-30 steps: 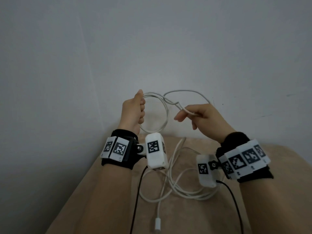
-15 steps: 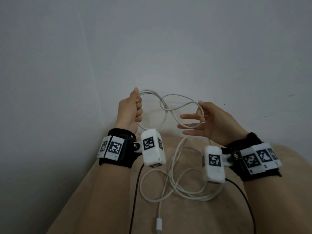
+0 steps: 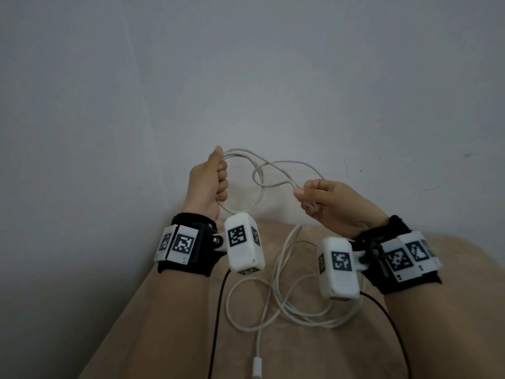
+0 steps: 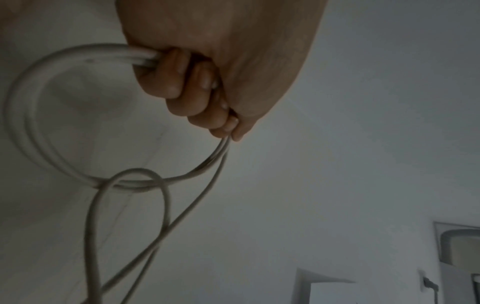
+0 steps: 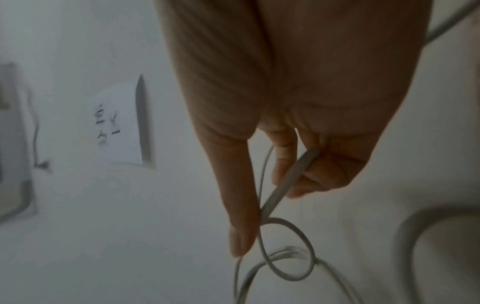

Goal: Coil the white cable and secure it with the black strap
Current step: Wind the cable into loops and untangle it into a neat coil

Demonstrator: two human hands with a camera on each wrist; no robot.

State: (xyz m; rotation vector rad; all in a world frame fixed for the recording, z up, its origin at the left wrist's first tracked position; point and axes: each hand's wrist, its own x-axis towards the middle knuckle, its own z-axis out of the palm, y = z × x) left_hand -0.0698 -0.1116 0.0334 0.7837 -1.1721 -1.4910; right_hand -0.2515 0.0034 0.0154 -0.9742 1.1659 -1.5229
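Note:
The white cable [image 3: 287,162] is held up in front of the wall between both hands. My left hand [image 3: 210,184] grips a round coil of two or three turns in its fist; the left wrist view shows that coil [image 4: 23,127] leaving my curled fingers [image 4: 182,82]. My right hand [image 3: 322,198] pinches a strand leading from the coil, and a small twisted loop [image 3: 258,173] sits between the hands. In the right wrist view the strand [image 5: 285,181] runs between thumb and fingers. The remaining cable [image 3: 273,310] lies loose on the surface below, its plug [image 3: 257,372] near me. No black strap is in view.
A beige padded surface [image 3: 410,337] lies under my arms, set into a corner of grey walls [image 3: 273,77]. Thin black leads [image 3: 218,310] hang from the wrist cameras. A paper note [image 5: 116,123] hangs on the wall in the right wrist view.
My right hand let go of the strand and spread its fingers half a second ago; now it has closed on the cable again. The left hand has kept holding the coil.

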